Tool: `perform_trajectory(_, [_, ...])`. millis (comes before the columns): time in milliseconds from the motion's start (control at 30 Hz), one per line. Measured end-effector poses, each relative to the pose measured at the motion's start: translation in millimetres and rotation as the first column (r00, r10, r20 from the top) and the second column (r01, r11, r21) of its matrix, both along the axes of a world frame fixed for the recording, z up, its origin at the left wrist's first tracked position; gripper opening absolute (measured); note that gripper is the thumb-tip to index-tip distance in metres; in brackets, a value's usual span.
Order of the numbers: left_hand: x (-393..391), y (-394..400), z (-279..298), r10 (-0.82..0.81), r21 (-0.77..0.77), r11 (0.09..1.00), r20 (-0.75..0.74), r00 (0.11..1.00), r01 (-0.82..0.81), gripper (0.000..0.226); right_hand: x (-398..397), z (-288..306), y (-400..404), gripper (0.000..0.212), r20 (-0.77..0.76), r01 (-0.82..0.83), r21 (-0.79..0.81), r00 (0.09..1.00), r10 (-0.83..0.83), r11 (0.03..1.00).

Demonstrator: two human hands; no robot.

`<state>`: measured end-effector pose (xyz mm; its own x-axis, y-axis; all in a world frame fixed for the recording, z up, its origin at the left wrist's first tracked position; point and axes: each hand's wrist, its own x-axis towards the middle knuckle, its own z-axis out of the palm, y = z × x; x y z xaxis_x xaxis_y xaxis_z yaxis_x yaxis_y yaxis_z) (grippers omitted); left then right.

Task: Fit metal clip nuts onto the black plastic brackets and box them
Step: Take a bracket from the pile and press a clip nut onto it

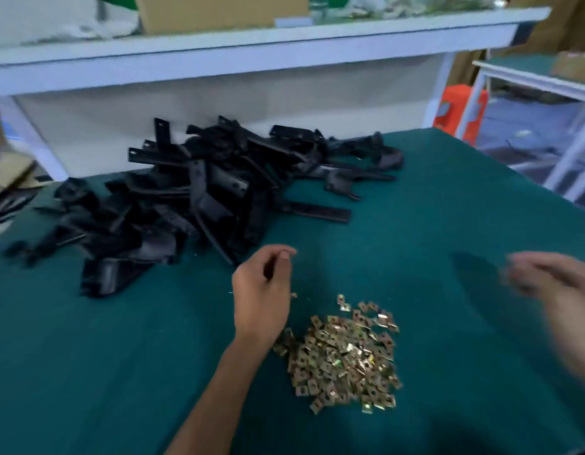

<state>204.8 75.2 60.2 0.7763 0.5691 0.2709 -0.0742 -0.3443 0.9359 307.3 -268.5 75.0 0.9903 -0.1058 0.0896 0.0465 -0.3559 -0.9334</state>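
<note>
A big heap of black plastic brackets (199, 198) lies on the far left part of the green table (87, 356). A pile of small brass-coloured metal clip nuts (345, 353) sits near the front middle. My left hand (261, 290) hovers between the two piles, fingers curled with thumb and fingertips close together; whether it pinches anything cannot be made out. My right hand (554, 280) is at the right edge, blurred by motion, fingers loosely extended with nothing seen in them.
One bracket (317, 211) lies apart from the heap toward the middle. A white shelf (251, 44) with a cardboard box (219, 11) stands behind the table. A white frame table (527, 80) and an orange object (462, 110) are at the right.
</note>
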Motion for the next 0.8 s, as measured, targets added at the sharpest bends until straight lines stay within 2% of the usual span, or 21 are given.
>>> perform_trajectory(33, [1, 5, -8, 0.053, -0.015, 0.998, -0.016, 0.998, -0.054, 0.023, 13, 2, 33, 0.013, 0.017, -0.143, -0.035, 0.99, 0.143, 0.989])
perform_trajectory(100, [4, 11, -15, 0.106, -0.057, 0.993, -0.005, 0.994, -0.106, 0.024, 36, 2, 114, 0.018, 0.084, -0.296, -0.223, 0.943, 0.321, 0.929])
perform_trajectory(133, [5, 14, -19, 0.101, -0.074, 0.992, 0.014, 0.995, -0.1, 0.024, 52, 0, 147, 0.016, 0.108, -0.32, -0.251, 0.928, 0.355, 0.914])
perform_trajectory(200, [9, 16, -23, 0.069, -0.057, 0.996, 0.015, 0.997, -0.068, 0.025, 88, 2, 199, 0.018, 0.081, -0.324, -0.184, 0.936, 0.343, 0.928])
perform_trajectory(233, [10, 16, -23, 0.063, -0.035, 0.997, 0.008, 0.998, -0.063, 0.025, 101, 7, 222, 0.023, 0.058, -0.351, -0.202, 0.927, 0.369, 0.914])
perform_trajectory(267, [11, 15, -23, 0.066, -0.025, 0.998, 0.013, 0.998, -0.065, 0.025, 113, 11, 242, 0.032, 0.016, -0.395, -0.288, 0.909, 0.417, 0.873])
perform_trajectory(300, [12, 16, -21, 0.073, -0.027, 0.997, 0.024, 0.997, -0.072, 0.024, 123, 13, 260, 0.043, -0.05, -0.442, -0.432, 0.882, 0.468, 0.786])
perform_trajectory(333, [13, 18, -20, 0.081, -0.038, 0.996, 0.031, 0.996, -0.08, 0.024, 127, 12, 275, 0.05, -0.123, -0.458, -0.604, 0.863, 0.49, 0.653])
perform_trajectory(367, [13, 20, -19, 0.091, -0.052, 0.995, 0.036, 0.995, -0.089, 0.025, 128, 8, 285, 0.047, -0.16, -0.427, -0.737, 0.863, 0.478, 0.524])
perform_trajectory(400, [13, 22, -19, 0.097, -0.061, 0.994, 0.043, 0.994, -0.094, 0.025, 128, 4, 291, 0.04, -0.152, -0.373, -0.818, 0.874, 0.462, 0.438])
perform_trajectory(467, [13, 22, -22, 0.096, -0.075, 0.993, 0.043, 0.994, -0.093, 0.025, 122, -4, 295, 0.03, -0.07, -0.26, -0.891, 0.888, 0.454, 0.372])
perform_trajectory(567, [12, 19, -26, 0.075, -0.094, 0.993, 0.045, 0.996, -0.071, 0.023, 115, -10, 279, 0.01, -0.084, -0.301, -0.863, 0.879, 0.47, 0.407])
perform_trajectory(633, [12, 18, -28, 0.054, -0.118, 0.992, 0.031, 0.998, -0.05, 0.023, 109, -12, 265, 0.014, -0.153, -0.369, -0.84, 0.864, 0.479, 0.397])
perform_trajectory(700, [10, 20, -28, 0.046, -0.131, 0.99, 0.018, 0.999, -0.043, 0.022, 98, -15, 257, 0.017, -0.146, -0.372, -0.846, 0.85, 0.506, 0.381])
perform_trajectory(733, [9, 21, -28, 0.047, -0.132, 0.99, 0.012, 0.999, -0.045, 0.023, 93, -17, 255, 0.022, -0.114, -0.368, -0.837, 0.841, 0.528, 0.405])
perform_trajectory(800, [8, 24, -28, 0.057, -0.139, 0.989, 0.004, 0.998, -0.056, 0.023, 85, -18, 256, 0.04, -0.08, -0.408, -0.751, 0.837, 0.541, 0.52])
